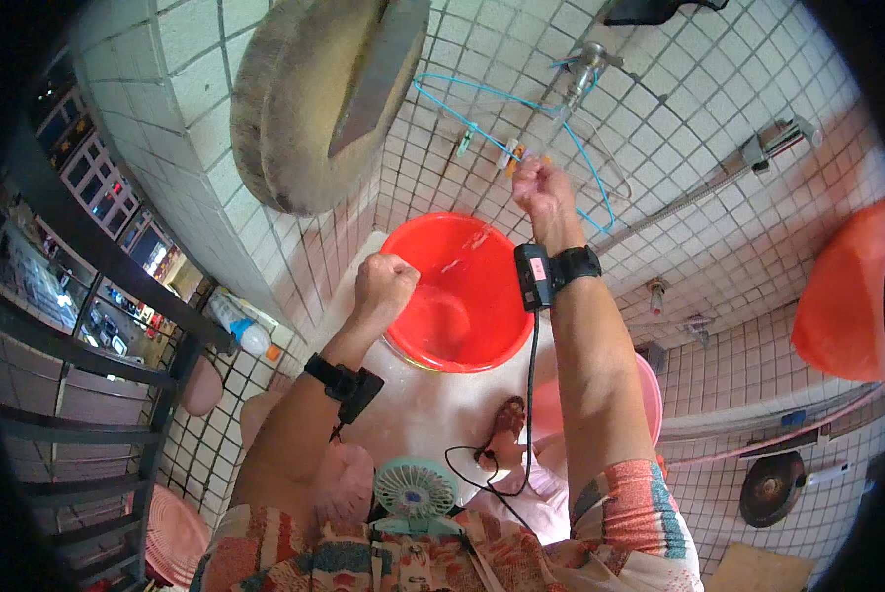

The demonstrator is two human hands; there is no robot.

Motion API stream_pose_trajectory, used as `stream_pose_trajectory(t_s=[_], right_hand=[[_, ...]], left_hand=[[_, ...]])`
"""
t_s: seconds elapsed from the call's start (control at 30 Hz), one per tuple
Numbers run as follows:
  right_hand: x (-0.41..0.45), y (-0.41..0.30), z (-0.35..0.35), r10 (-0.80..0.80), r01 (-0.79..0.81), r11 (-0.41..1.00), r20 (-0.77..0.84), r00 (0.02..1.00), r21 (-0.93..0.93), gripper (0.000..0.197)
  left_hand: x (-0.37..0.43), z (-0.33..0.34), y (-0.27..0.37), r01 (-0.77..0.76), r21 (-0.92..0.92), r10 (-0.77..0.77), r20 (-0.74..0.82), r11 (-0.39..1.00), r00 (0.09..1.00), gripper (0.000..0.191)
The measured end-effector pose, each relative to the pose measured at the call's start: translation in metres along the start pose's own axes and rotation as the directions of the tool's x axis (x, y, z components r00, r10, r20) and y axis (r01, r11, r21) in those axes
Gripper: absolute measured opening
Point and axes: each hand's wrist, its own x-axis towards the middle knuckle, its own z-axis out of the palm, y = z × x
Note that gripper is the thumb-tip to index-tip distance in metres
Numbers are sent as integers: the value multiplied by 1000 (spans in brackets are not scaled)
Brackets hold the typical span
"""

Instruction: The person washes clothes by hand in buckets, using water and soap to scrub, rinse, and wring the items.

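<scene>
My left hand (387,285) is curled into a fist above the left rim of a round red plastic basin (501,318); nothing shows in it. My right hand (544,191) is raised beyond the basin with bent fingers, close to a metal tap (589,66) and a blue wire hanger (598,177). Several clothes pegs (511,152) hang on the wire near its fingertips. Whether the fingers grip anything is hidden. Streaks of water (475,238) fall inside the basin. Both wrists wear black strapped devices, a cable (535,385) trailing from the right one.
A thick round wooden chopping block (294,133) with a broad metal blade (387,74) stands at upper left. Dark railings (79,355) run down the left. A pink tub (651,407) sits behind my right arm. A mint-green fan (415,488) hangs at my chest.
</scene>
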Motion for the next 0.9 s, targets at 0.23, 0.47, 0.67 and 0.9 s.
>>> stream_pose_trajectory(t_s=[0.23,0.47,0.67,0.9], right_hand=[[-44,-61,-50,110,-146,989,531,840,26,31],[-24,-103,-195,-626,2,167,-105,773,-986,24],[-55,-138,-264,-350,-61,-654,231,908,-754,27],[-79,-111,-395,-235,-221,-971,207,950,-90,14]], left_hand=[[4,5,-20,45,-22,-46,-24,999,999,15],[-2,24,-34,126,276,-121,-37,953,992,19],[-9,8,-61,362,451,-336,-139,816,932,33],[-14,29,-108,622,-1,-611,187,783,769,35]])
